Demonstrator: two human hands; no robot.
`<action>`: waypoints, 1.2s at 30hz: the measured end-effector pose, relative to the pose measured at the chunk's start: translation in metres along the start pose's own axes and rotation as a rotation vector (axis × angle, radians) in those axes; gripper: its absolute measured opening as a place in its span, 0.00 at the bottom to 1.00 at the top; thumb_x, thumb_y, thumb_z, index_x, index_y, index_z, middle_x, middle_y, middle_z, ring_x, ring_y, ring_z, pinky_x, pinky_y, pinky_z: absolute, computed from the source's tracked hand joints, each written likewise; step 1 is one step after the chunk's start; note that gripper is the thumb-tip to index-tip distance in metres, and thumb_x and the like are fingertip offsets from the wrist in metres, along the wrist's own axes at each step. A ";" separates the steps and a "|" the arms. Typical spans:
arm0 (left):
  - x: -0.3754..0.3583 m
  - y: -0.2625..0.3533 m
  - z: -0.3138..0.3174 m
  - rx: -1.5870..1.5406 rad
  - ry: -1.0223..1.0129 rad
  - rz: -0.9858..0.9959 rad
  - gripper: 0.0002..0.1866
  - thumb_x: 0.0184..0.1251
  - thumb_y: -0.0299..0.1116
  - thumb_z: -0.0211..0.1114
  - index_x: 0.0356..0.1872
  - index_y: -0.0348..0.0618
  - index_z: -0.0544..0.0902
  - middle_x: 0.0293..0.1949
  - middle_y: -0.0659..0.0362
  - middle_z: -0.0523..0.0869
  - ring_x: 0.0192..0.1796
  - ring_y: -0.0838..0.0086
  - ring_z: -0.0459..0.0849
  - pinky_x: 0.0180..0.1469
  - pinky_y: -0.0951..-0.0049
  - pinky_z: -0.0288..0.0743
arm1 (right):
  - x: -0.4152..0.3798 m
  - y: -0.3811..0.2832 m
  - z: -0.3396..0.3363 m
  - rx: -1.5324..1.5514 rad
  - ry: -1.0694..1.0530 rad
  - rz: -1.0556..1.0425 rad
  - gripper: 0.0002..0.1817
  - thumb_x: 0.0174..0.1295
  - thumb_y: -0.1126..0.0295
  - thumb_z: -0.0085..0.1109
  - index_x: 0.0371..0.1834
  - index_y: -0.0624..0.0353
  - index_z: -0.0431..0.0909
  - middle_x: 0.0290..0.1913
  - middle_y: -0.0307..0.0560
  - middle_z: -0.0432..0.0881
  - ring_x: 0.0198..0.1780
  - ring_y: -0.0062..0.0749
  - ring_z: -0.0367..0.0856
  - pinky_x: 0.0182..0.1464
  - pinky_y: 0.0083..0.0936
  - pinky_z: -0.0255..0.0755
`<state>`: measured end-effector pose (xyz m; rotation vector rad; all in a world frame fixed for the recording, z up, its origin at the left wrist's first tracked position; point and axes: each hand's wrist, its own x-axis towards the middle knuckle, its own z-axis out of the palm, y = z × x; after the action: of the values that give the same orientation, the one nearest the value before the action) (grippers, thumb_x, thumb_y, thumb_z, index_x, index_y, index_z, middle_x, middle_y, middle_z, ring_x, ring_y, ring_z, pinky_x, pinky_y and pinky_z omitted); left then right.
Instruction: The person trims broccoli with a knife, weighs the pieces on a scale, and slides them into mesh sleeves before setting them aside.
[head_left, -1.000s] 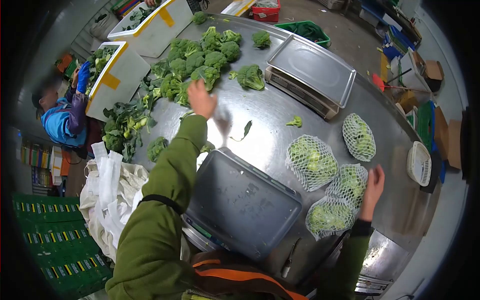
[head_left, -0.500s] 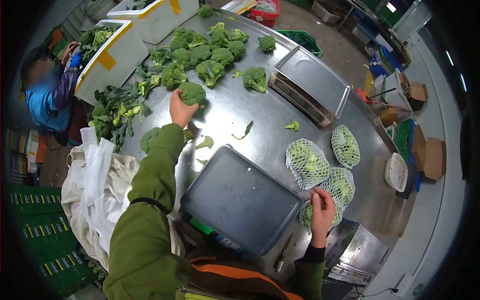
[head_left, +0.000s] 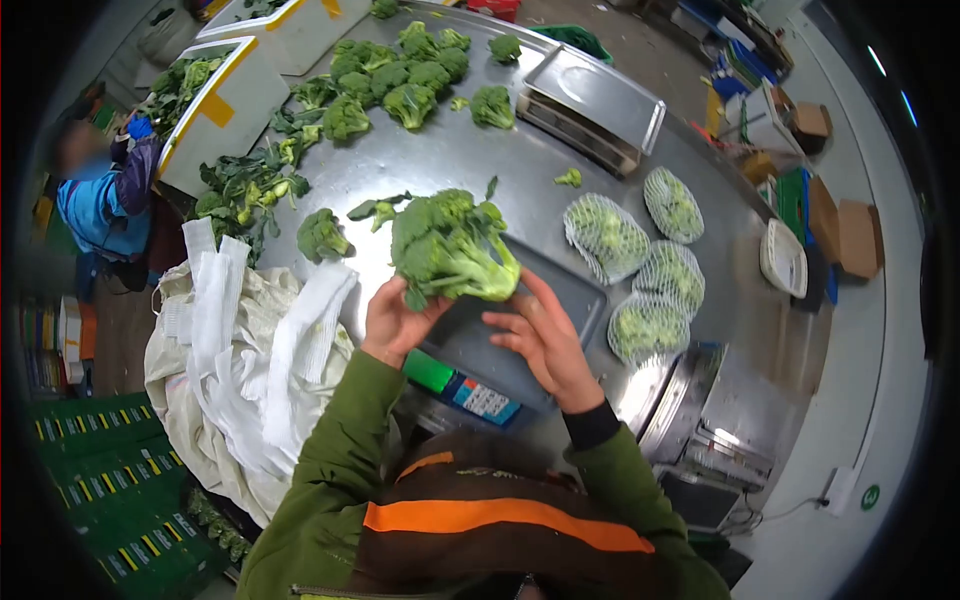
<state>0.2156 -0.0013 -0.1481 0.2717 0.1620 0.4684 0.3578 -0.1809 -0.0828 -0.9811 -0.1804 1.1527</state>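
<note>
A large broccoli head (head_left: 440, 240) is tilted on its side in my left hand (head_left: 393, 318), whose fingers close under the crown. Its pale cut stem points right, toward my right hand (head_left: 548, 345). That hand is open, the fingers apart and one fingertip right at the stem end. Below the broccoli is a weighing scale with a dark grey tray (head_left: 585, 310), a lit green display (head_left: 428, 371) and a keypad (head_left: 483, 400). Several broccoli heads in white foam nets (head_left: 648, 330) lie to the right. A single bare broccoli head (head_left: 323, 236) rests left of my hands.
A pile of broccoli (head_left: 400, 75) lies at the back of the metal table (head_left: 380, 165). Behind it to the right stands another scale (head_left: 595, 105). White nets (head_left: 300, 350) drape over a sack on the left. A person (head_left: 105, 215) works beside white boxes (head_left: 215, 130).
My left hand has brought the broccoli from the table back toward me, over the scale. My right hand has moved left from the netted broccoli to its stem. The view has tilted down.
</note>
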 end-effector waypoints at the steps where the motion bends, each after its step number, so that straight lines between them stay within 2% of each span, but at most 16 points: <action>1: -0.012 -0.006 0.002 0.114 -0.005 -0.053 0.39 0.63 0.35 0.65 0.73 0.38 0.58 0.67 0.49 0.71 0.67 0.57 0.73 0.67 0.53 0.71 | -0.001 0.006 0.003 0.048 -0.013 -0.014 0.29 0.72 0.66 0.57 0.72 0.57 0.59 0.56 0.46 0.78 0.52 0.28 0.80 0.50 0.26 0.76; 5: -0.041 -0.008 0.022 0.518 -0.134 -0.080 0.49 0.56 0.30 0.70 0.77 0.40 0.51 0.71 0.52 0.65 0.70 0.61 0.69 0.69 0.58 0.66 | -0.018 0.015 -0.008 -0.077 0.040 -0.133 0.29 0.67 0.72 0.63 0.69 0.59 0.63 0.56 0.44 0.78 0.52 0.25 0.79 0.51 0.25 0.76; 8: -0.052 -0.002 0.042 0.486 -0.102 -0.147 0.52 0.52 0.29 0.73 0.77 0.40 0.52 0.73 0.52 0.62 0.73 0.64 0.66 0.71 0.63 0.64 | -0.032 0.018 -0.018 -0.201 0.007 -0.227 0.26 0.63 0.77 0.66 0.64 0.62 0.69 0.56 0.44 0.78 0.55 0.26 0.78 0.59 0.24 0.73; 12: -0.057 -0.019 0.052 0.902 0.000 -0.150 0.51 0.49 0.26 0.77 0.75 0.37 0.57 0.67 0.52 0.70 0.69 0.68 0.71 0.70 0.68 0.64 | -0.046 0.025 -0.021 -0.334 -0.036 -0.246 0.26 0.62 0.78 0.66 0.64 0.63 0.70 0.56 0.44 0.78 0.57 0.26 0.77 0.61 0.24 0.71; 13: -0.058 -0.023 0.057 0.944 0.008 -0.108 0.49 0.50 0.25 0.78 0.74 0.36 0.59 0.64 0.53 0.74 0.65 0.69 0.74 0.68 0.70 0.66 | -0.048 0.025 -0.020 -0.316 -0.012 -0.220 0.26 0.62 0.78 0.66 0.64 0.62 0.69 0.56 0.44 0.78 0.58 0.26 0.77 0.62 0.24 0.71; 16: -0.062 -0.034 0.058 0.971 0.081 -0.047 0.47 0.51 0.25 0.77 0.73 0.36 0.60 0.63 0.52 0.75 0.64 0.69 0.75 0.66 0.72 0.67 | -0.063 0.028 -0.029 -0.336 -0.006 -0.225 0.28 0.62 0.77 0.67 0.65 0.62 0.69 0.59 0.46 0.76 0.58 0.27 0.76 0.59 0.24 0.73; 17: -0.066 -0.035 0.055 0.972 0.080 -0.049 0.47 0.51 0.25 0.77 0.73 0.36 0.60 0.63 0.52 0.75 0.64 0.69 0.75 0.66 0.72 0.67 | -0.075 0.030 -0.038 -0.393 0.108 -0.283 0.28 0.62 0.76 0.67 0.65 0.61 0.69 0.61 0.48 0.74 0.58 0.28 0.76 0.56 0.24 0.74; 20: -0.072 -0.033 0.052 0.910 0.115 0.016 0.42 0.55 0.26 0.75 0.71 0.36 0.63 0.61 0.51 0.75 0.62 0.68 0.77 0.62 0.67 0.73 | -0.106 0.062 -0.117 -0.585 0.565 -0.396 0.26 0.62 0.73 0.66 0.63 0.61 0.70 0.61 0.51 0.72 0.53 0.29 0.76 0.49 0.23 0.78; 22: -0.082 -0.033 0.056 0.563 0.269 -0.138 0.35 0.60 0.29 0.71 0.68 0.36 0.66 0.61 0.50 0.76 0.60 0.66 0.78 0.57 0.58 0.79 | -0.136 0.106 -0.187 -1.072 0.819 -0.314 0.23 0.59 0.69 0.68 0.57 0.61 0.73 0.53 0.51 0.74 0.47 0.35 0.76 0.47 0.28 0.77; 23: -0.085 -0.035 0.061 0.574 0.284 -0.124 0.29 0.67 0.33 0.66 0.66 0.35 0.67 0.58 0.48 0.78 0.58 0.62 0.81 0.52 0.51 0.83 | -0.152 0.127 -0.210 -1.305 0.818 -0.252 0.23 0.58 0.67 0.69 0.54 0.62 0.73 0.50 0.52 0.75 0.46 0.38 0.76 0.47 0.32 0.76; 24: -0.084 -0.036 0.054 0.574 0.281 -0.122 0.29 0.67 0.33 0.66 0.66 0.35 0.67 0.58 0.48 0.78 0.58 0.62 0.81 0.52 0.51 0.83 | -0.164 0.144 -0.225 -1.538 0.812 -0.187 0.23 0.56 0.65 0.70 0.51 0.62 0.73 0.46 0.53 0.75 0.45 0.41 0.76 0.47 0.35 0.76; 27: -0.084 -0.041 0.034 0.307 0.249 -0.273 0.28 0.71 0.38 0.60 0.66 0.35 0.67 0.56 0.42 0.80 0.54 0.51 0.84 0.52 0.42 0.82 | -0.174 0.178 -0.236 -1.616 0.856 -0.224 0.25 0.55 0.62 0.70 0.51 0.63 0.73 0.43 0.54 0.76 0.43 0.45 0.76 0.50 0.39 0.74; 31: -0.089 -0.038 0.047 0.155 0.229 -0.274 0.23 0.71 0.37 0.61 0.62 0.36 0.71 0.54 0.46 0.82 0.51 0.54 0.85 0.50 0.50 0.84 | -0.169 0.186 -0.250 -1.353 0.856 -0.043 0.21 0.58 0.64 0.67 0.50 0.64 0.73 0.40 0.50 0.77 0.41 0.41 0.77 0.46 0.36 0.75; 33: -0.093 -0.034 0.043 0.079 0.253 -0.299 0.25 0.71 0.40 0.60 0.63 0.35 0.71 0.54 0.44 0.81 0.51 0.53 0.85 0.49 0.51 0.84 | -0.163 0.205 -0.290 -0.865 0.863 -0.015 0.17 0.64 0.65 0.61 0.51 0.62 0.73 0.39 0.44 0.77 0.38 0.33 0.78 0.39 0.31 0.77; 34: -0.093 -0.029 0.044 0.077 0.247 -0.286 0.25 0.71 0.40 0.60 0.63 0.35 0.71 0.54 0.44 0.81 0.51 0.53 0.85 0.49 0.51 0.84 | -0.158 0.194 -0.280 -0.872 0.854 -0.024 0.17 0.64 0.65 0.61 0.51 0.62 0.73 0.39 0.44 0.77 0.38 0.33 0.78 0.39 0.31 0.77; 36: -0.101 -0.022 0.049 0.025 0.253 -0.289 0.27 0.71 0.43 0.60 0.64 0.36 0.70 0.55 0.44 0.81 0.51 0.52 0.85 0.47 0.53 0.83 | -0.154 0.142 -0.217 -0.199 0.794 -0.129 0.14 0.69 0.65 0.55 0.53 0.58 0.71 0.39 0.40 0.75 0.33 0.25 0.76 0.32 0.25 0.76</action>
<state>0.1462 -0.0783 -0.0987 0.2087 0.4481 0.2120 0.3191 -0.4209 -0.2614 -1.5092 0.2824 0.5680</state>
